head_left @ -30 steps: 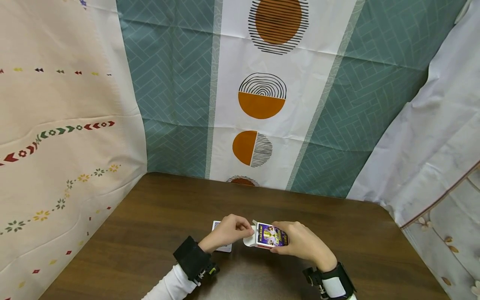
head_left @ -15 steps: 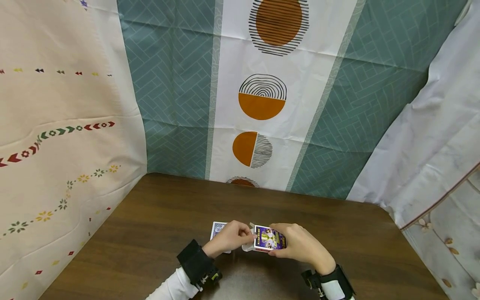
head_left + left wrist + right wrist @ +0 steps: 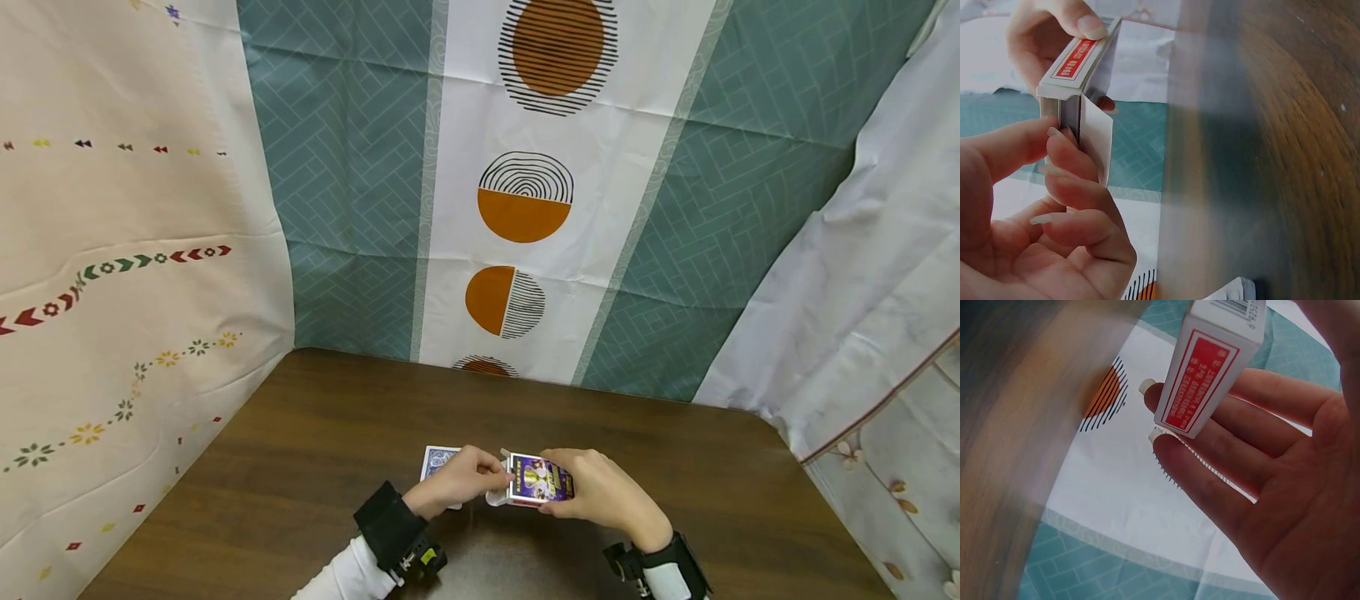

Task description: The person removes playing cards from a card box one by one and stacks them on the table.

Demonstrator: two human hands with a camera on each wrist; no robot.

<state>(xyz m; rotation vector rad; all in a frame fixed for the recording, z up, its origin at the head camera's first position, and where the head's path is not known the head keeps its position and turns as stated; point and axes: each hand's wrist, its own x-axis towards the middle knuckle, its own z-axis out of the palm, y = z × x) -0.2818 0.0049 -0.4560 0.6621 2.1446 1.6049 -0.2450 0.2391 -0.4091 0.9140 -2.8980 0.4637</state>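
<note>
My right hand (image 3: 600, 492) grips a purple and white playing-card box (image 3: 542, 479) by its sides. The box has a gold trophy picture on top and a red printed panel on its narrow side. Its open end faces left, with a white flap (image 3: 1096, 139) standing out. At that mouth, my left hand (image 3: 461, 477) pinches with thumb and index finger; I cannot tell whether a card's edge is between the tips. The left hand's other fingers (image 3: 1082, 228) are curled below. Blue-backed playing cards (image 3: 435, 460) lie on the table, partly hidden under my left hand.
The dark brown wooden table (image 3: 360, 417) reaches back to a hanging green and white cloth (image 3: 525, 300) with orange circles. A cream patterned cloth (image 3: 150, 300) hangs at left and a white one (image 3: 847, 275) at right. Both wrists wear black straps.
My left hand has shifted slightly right and down, its fingertips going from the flap to the box's mouth. The box has moved slightly left and down. More of the cards on the table shows.
</note>
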